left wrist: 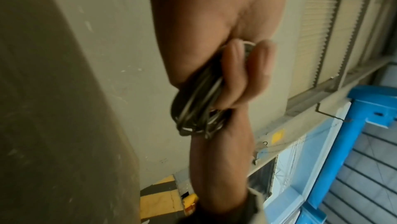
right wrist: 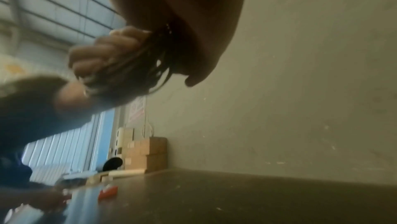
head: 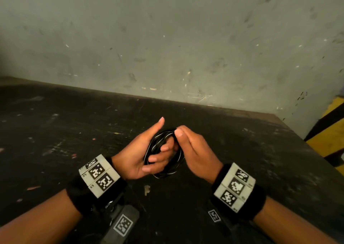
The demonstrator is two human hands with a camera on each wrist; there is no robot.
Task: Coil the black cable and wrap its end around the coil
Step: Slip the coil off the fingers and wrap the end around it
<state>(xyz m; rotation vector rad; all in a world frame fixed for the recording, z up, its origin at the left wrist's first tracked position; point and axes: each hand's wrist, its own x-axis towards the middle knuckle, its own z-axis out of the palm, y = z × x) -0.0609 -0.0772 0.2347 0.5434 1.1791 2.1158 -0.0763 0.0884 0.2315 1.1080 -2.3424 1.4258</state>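
The black cable is already gathered into a bundle of many thin loops, held up between the two hands above the dark tabletop. By the look of it the cable is light, thin and limp, with enough spring in the loops that they would probably fan apart if released (glossy highlights along the strands suggest a smooth, rather slippery jacket). The best place to take it seems to be across the whole bundle at one side, so that every loop is trapped together, leaving the opposite side free for the end to be passed round.

The left hand does just that: its fingers curl through and over the loops, while its forefinger points straight out. The right hand is closed against the upper edge of the coil, thumb and fingertips pinching strands there; whether it has the free end itself I cannot tell. The wrist views confirm fingers wrapped round the strands, though both are blurred.

Both wrists carry black bands with printed marker blocks. Behind stands a scuffed grey wall.
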